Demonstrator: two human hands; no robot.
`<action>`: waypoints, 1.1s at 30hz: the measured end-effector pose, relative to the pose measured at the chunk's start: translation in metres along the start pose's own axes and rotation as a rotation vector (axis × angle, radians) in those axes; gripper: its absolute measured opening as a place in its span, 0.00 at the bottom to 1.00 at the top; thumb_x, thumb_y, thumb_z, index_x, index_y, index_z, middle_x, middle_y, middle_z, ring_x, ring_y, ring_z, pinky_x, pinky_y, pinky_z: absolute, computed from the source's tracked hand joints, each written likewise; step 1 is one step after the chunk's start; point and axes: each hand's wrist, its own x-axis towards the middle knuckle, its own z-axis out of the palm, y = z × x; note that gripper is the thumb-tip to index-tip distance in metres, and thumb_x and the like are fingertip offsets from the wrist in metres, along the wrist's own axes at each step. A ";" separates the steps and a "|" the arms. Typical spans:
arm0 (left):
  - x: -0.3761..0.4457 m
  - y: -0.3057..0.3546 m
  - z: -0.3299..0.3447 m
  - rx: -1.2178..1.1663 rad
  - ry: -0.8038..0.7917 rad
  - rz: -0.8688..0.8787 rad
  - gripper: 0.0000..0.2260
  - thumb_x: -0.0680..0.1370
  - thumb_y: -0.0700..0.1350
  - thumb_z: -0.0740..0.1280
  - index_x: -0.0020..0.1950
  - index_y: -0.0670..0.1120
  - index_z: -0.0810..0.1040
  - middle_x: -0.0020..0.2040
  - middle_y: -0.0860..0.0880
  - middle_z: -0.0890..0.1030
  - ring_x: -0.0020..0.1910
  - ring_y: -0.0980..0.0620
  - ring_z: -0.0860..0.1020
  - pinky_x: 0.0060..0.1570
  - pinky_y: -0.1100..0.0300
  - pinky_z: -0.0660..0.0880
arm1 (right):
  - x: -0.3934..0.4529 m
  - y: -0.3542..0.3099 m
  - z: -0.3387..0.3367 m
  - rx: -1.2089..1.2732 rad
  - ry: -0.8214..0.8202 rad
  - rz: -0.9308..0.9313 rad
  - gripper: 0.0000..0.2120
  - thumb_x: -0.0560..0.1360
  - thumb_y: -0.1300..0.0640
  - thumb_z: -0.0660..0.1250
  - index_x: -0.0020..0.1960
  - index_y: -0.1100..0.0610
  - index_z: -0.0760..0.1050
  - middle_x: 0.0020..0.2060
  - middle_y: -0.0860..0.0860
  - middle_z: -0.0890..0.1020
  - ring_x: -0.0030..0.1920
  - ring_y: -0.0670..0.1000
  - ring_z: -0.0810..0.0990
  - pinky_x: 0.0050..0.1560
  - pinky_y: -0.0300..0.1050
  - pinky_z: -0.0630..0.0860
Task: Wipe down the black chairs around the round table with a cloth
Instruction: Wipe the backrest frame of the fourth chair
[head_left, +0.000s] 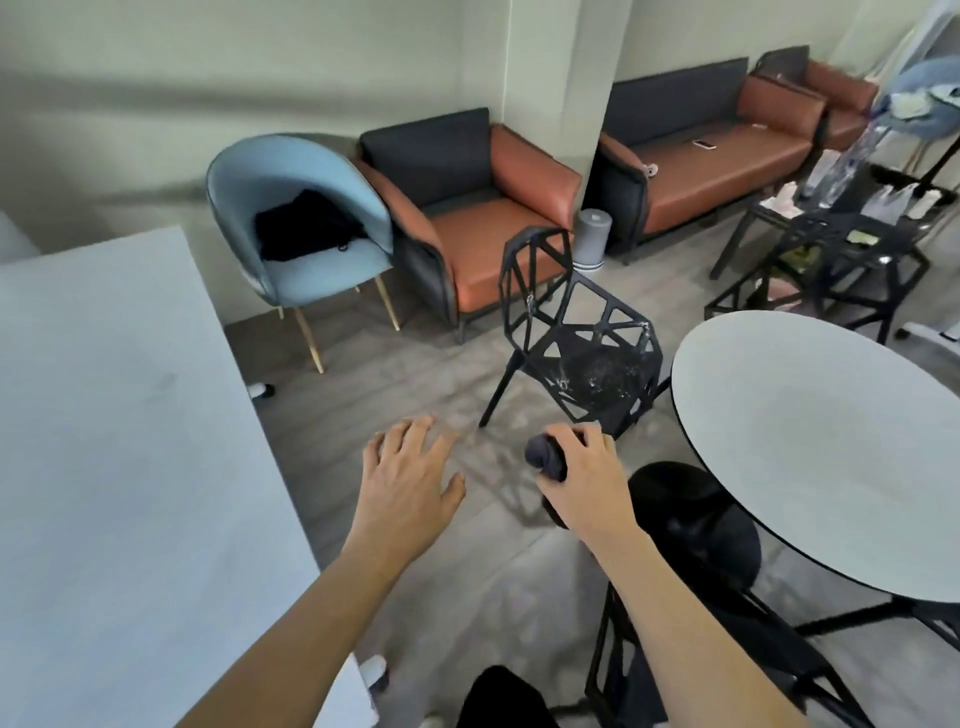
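Fingers (582, 441) of right hand (587, 478) curled round bunched dark cloth (545, 457), poking left; left hand (405, 473) spread, holding nothing. Black chair (576, 332) faces round desk (831, 441); nearer chair (691, 525) partly hidden.

Left hand (408, 470) spread; right hand (584, 467) fisted in grip.

Grey wood floor (395, 364) carries a black chair (576, 332) beside the round table (831, 441).
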 end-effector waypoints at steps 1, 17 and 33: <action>0.006 -0.005 -0.001 -0.014 -0.007 -0.020 0.20 0.80 0.57 0.63 0.71 0.55 0.71 0.74 0.48 0.69 0.71 0.44 0.68 0.69 0.45 0.66 | 0.012 -0.004 0.004 0.004 -0.009 -0.007 0.24 0.70 0.53 0.75 0.64 0.49 0.72 0.58 0.52 0.71 0.57 0.58 0.71 0.54 0.56 0.77; 0.230 -0.023 0.044 0.028 -0.039 -0.184 0.17 0.76 0.54 0.68 0.64 0.52 0.76 0.67 0.47 0.75 0.63 0.42 0.75 0.60 0.45 0.72 | 0.282 0.055 0.044 0.056 -0.102 -0.030 0.22 0.70 0.54 0.75 0.62 0.50 0.74 0.57 0.54 0.73 0.57 0.61 0.72 0.55 0.56 0.76; 0.462 0.003 0.124 -0.033 -0.162 -0.120 0.18 0.80 0.55 0.63 0.68 0.52 0.74 0.71 0.48 0.71 0.69 0.45 0.70 0.67 0.47 0.69 | 0.484 0.174 0.047 0.031 -0.143 0.117 0.21 0.73 0.51 0.73 0.64 0.45 0.72 0.59 0.51 0.72 0.61 0.58 0.71 0.57 0.55 0.77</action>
